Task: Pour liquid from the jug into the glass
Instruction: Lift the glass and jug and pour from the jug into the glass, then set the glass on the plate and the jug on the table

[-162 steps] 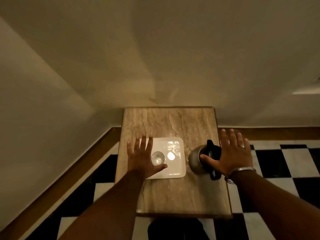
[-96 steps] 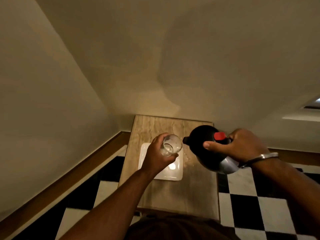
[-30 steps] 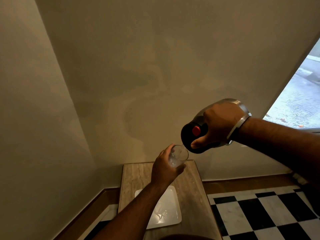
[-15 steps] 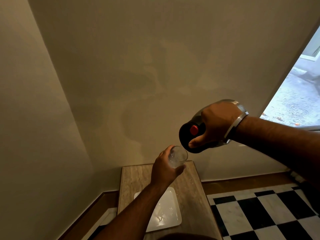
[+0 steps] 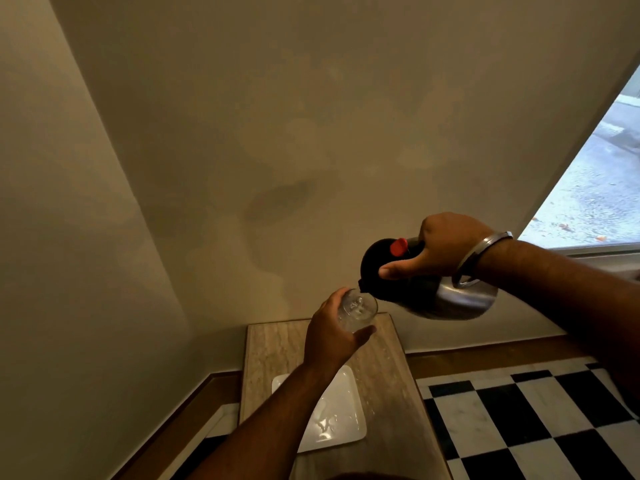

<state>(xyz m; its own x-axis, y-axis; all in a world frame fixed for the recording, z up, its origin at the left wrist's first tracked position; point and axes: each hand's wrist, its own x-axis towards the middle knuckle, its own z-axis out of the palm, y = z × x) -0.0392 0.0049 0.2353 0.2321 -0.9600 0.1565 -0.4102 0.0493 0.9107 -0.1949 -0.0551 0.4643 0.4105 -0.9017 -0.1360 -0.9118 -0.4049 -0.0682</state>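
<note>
My left hand (image 5: 329, 336) holds a clear glass (image 5: 358, 308) in the air above the small table, its mouth tipped up toward the jug. My right hand (image 5: 438, 247) grips the handle of a steel jug (image 5: 453, 297) with a black top and a red button. The jug is tilted to the left, and its black spout sits just at the glass's rim. Whether liquid is flowing is too faint to tell. A metal bangle circles my right wrist.
Below the hands stands a narrow marble-topped table (image 5: 391, 403) in the corner of two plain walls. A white square plate (image 5: 341, 415), wet on its surface, lies on it. A black-and-white checked floor (image 5: 526, 420) spreads to the right, a window (image 5: 595, 188) at upper right.
Both hands have dropped lower. The jug has swung less steep, its steel belly now showing below my right hand, and its spout has come down to the glass's rim.
</note>
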